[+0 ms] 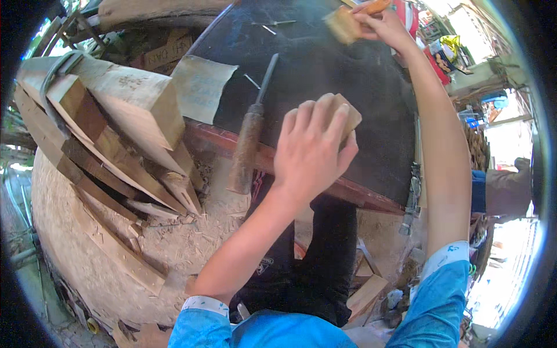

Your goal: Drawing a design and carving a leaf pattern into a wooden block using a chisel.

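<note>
At the far left, several long wooden pieces stand close together, with a grey curved band passing over their upper ends. Below them and toward the middle, wood shavings are scattered on a pale surface. To the right of these pieces, a sheet of paper with faint writing lies at the left edge of the dark counter, whose near edge is reddish brown. Next comes a hand tool, which has a narrow metal shaft and a worn wooden handle. Its shaft is over the counter top, and its handle reaches beyond the near edge, toward the person. Between the paper and the shaft lies a thin metal piece, and a second one lies farther away.

In the middle, the left grip is turned palm down and is closed upon a wooden block. The fingers lie over the block and the thumb is at its near side. The block is over the counter, just to the right of the tool.

Farther away and more to the right, the right grip is pinching a brush by its orange handle. The bristles, a little blurred, point to the left above the far part of the counter; I cannot tell if they touch it. At the right, past the forearm, a yellow item is near something red.
</note>
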The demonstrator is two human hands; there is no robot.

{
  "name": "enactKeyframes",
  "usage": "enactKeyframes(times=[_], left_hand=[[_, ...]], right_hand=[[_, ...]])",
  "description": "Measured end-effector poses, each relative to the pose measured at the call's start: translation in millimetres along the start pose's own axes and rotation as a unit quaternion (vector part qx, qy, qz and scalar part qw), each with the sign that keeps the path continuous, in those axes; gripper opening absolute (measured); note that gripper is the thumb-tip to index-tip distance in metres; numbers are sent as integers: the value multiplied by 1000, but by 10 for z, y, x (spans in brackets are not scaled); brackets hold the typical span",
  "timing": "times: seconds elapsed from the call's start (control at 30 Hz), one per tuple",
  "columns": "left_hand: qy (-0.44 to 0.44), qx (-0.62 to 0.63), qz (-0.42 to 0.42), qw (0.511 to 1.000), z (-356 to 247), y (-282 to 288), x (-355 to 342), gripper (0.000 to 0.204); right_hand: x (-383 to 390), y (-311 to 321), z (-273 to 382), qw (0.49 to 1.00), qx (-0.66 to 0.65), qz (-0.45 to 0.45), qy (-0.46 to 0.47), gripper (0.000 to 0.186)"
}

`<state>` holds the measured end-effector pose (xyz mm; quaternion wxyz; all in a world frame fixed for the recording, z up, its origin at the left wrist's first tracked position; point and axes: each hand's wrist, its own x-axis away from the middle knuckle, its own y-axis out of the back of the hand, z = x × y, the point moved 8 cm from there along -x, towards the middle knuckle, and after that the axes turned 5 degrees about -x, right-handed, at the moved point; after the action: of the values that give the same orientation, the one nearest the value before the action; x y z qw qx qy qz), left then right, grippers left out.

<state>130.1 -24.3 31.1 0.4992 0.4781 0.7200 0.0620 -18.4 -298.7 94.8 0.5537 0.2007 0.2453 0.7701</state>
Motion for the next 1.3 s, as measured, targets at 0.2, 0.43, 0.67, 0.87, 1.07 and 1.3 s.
enactKeyframes(times=[0.2, 0.43, 0.67, 0.87, 1.07, 1.3], left_hand=[[-2, -16, 4, 1000, -22, -5, 8, 39], [-8, -30, -10, 999, -43, 3, -17, 35], [-24, -43, -14, 999, -100, -5, -35, 35], [-35, -63, -17, 997, -122, -18, -33, 36], [-35, -75, -9, 997, -142, -21, -30, 36], [-26, -83, 25, 996, -186, -37, -45, 36]], right_hand=[[116, 388, -333, 998, -11, 65, -11, 31], [339, 887, -527, 993, 109, 47, 6, 25], [661, 1262, -429, 984, 168, 23, 63, 21], [1092, 1418, -639, 984, 167, 60, 15, 19], [1183, 1679, -1197, 983, 136, 72, -102, 21], [1297, 1967, -1392, 990, -6, -139, -35, 26]])
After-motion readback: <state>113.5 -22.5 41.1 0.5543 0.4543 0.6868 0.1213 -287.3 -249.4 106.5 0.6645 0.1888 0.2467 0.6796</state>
